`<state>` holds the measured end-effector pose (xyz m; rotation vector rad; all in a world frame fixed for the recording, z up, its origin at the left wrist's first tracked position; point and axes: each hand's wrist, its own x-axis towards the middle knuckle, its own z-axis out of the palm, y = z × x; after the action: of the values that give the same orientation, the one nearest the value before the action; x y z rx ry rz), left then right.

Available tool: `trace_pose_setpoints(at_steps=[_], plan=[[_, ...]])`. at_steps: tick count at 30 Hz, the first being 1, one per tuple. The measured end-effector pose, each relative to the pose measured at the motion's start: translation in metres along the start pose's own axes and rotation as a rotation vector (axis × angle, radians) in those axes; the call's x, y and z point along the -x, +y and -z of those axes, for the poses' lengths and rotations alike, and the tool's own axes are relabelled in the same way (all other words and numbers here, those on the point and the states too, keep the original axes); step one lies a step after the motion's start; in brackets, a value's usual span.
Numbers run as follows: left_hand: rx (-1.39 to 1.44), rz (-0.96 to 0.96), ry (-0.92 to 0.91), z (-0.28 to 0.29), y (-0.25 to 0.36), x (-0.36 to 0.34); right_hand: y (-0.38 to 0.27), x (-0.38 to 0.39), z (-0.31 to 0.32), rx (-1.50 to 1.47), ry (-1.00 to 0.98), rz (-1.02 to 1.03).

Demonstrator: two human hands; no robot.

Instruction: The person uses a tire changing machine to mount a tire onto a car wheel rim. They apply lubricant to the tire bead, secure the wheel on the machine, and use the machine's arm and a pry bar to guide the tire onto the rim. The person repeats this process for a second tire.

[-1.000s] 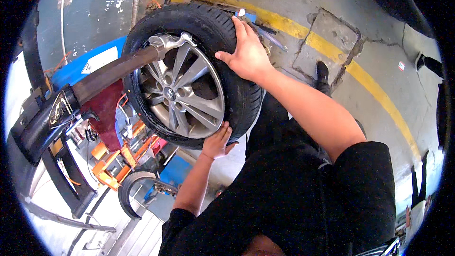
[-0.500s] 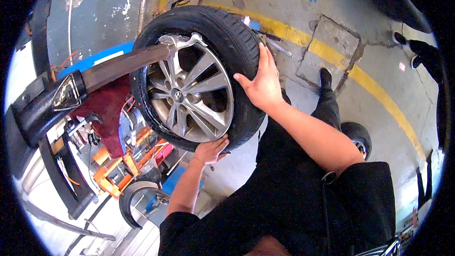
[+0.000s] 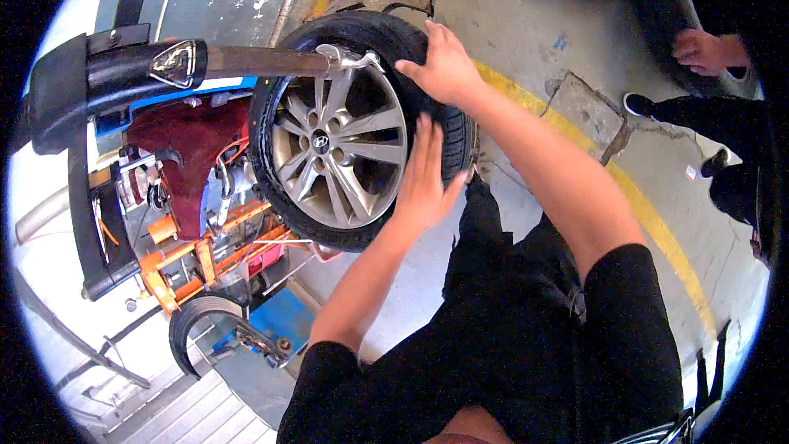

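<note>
Taking the wheel hub as the clock's centre, a black rubber tyre (image 3: 362, 30) ringed the silver multi-spoke alloy wheel (image 3: 320, 142), which lay toward eleven o'clock of the view. The bare right hand (image 3: 449, 74) rested at two o'clock on the tyre, its fingers close together over the tread and its thumb spread toward the sidewall. The bare left hand (image 3: 420, 185) lay flat between three and four o'clock, fingers nearly together and pointing up, thumb held away from them; neither hand pinched anything.

A shiny curved metal tool head (image 3: 349, 60) sat at the rim's edge near one o'clock, on the end of a worn brown-grey metal bar (image 3: 267, 63) reaching in from ten o'clock. Toward nine o'clock stood a dark maroon panel (image 3: 193, 160); toward half past seven, an orange metal frame (image 3: 207, 259). Near half past two, a co-worker's hand (image 3: 703, 53) touched another black tyre (image 3: 662, 16).
</note>
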<state>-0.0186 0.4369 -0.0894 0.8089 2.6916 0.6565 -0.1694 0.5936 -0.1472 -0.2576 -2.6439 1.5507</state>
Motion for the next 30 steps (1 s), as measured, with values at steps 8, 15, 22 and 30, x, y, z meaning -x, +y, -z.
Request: trace_pose_setpoints(at_steps=[8, 15, 22, 30], plan=[[-0.105, 0.226, 0.057, -0.018, 0.000, -0.045, -0.002, -0.004, -0.007, -0.052, -0.181, -0.064], [-0.106, 0.228, -0.051, -0.015, -0.007, -0.022, -0.016, 0.036, -0.006, -0.034, -0.103, -0.173], [-0.125, 0.230, -0.140, -0.006, -0.008, 0.002, -0.026, 0.065, -0.008, -0.026, -0.040, -0.200], [-0.032, 0.192, 0.181, 0.000, 0.004, -0.049, -0.008, 0.005, -0.006, -0.029, -0.272, -0.130]])
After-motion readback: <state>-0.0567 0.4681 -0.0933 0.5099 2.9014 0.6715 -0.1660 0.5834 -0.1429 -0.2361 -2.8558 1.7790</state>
